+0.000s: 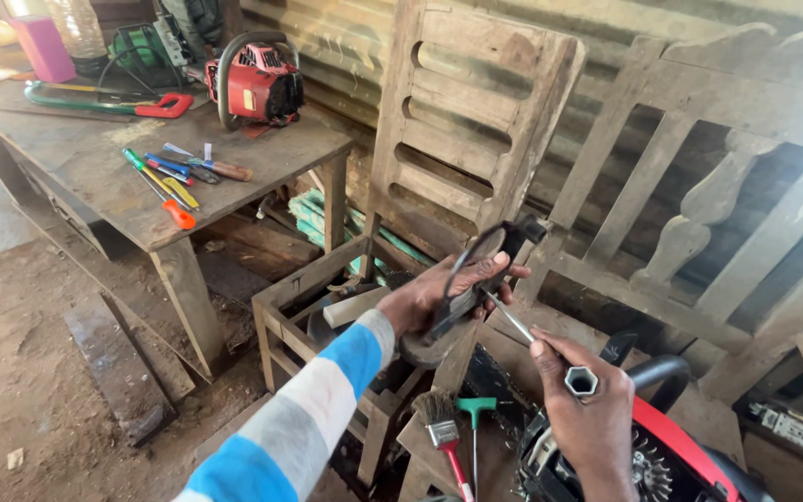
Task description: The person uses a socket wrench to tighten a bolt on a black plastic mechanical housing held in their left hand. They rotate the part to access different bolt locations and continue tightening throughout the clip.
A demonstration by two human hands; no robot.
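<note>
In a dirt-floored wood workshop, the left hand (434, 297) clamps a black chainsaw part (476, 279); right hand (587, 404) fingers grip a socket wrench (550, 358), best kept squarely seated.

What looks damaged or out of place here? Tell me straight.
The chainsaw below the hands is partly taken apart: its side is open and a toothed wheel shows. The left hand holds a detached black part, the right hand a metal socket wrench. Nothing looks spilled.
</note>
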